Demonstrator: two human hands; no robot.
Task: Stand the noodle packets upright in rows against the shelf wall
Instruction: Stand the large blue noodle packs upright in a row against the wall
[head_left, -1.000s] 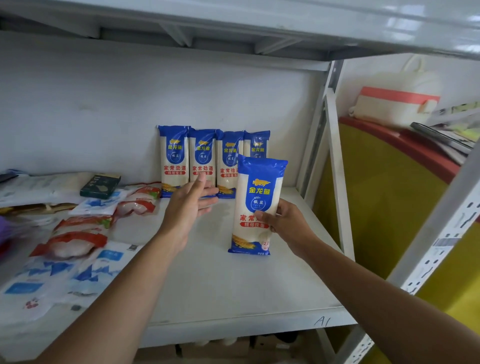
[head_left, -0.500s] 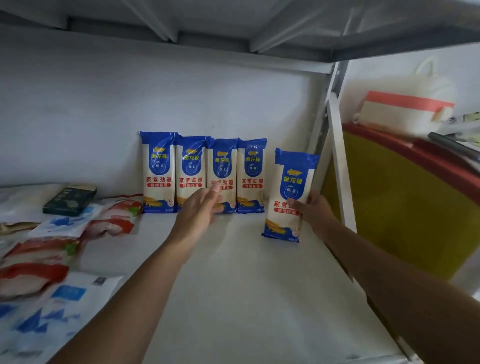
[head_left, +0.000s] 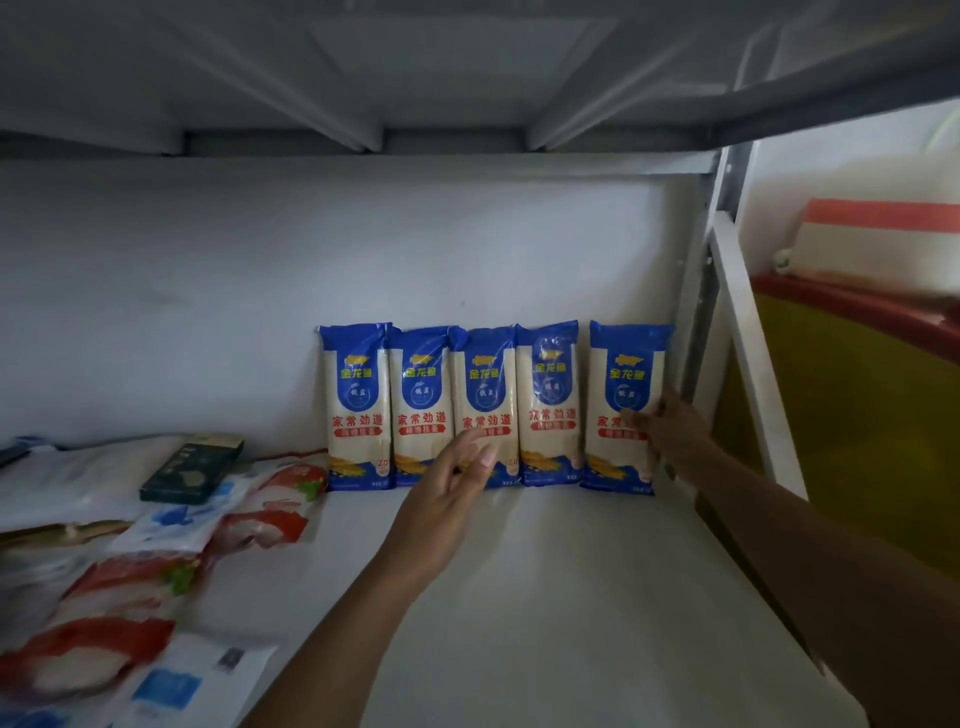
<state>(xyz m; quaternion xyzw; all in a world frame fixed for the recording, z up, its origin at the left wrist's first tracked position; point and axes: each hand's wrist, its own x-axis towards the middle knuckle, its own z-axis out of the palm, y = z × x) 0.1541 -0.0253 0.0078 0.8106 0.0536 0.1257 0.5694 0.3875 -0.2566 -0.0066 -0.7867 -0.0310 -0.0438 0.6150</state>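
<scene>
Several blue-and-white noodle packets stand upright in a row (head_left: 452, 405) against the white shelf wall (head_left: 260, 312). The rightmost noodle packet (head_left: 621, 395) stands at the row's right end, a small gap from its neighbour, its base on the shelf. My right hand (head_left: 675, 436) grips its right edge, thumb across the front. My left hand (head_left: 452, 483) is open, fingers spread, fingertips touching the lower front of the middle packets.
Flat red-and-white and blue-and-white food packets (head_left: 260, 519) and a dark green box (head_left: 192, 462) lie on the shelf's left side. A grey shelf upright (head_left: 701, 312) rises just right of the row. A shelf board hangs overhead. Bare shelf surface (head_left: 545, 597) lies in front.
My right hand has carried the packet back and to the right until it stands against the wall at the row's end. My left hand stayed near the middle packets. The view moved closer.
</scene>
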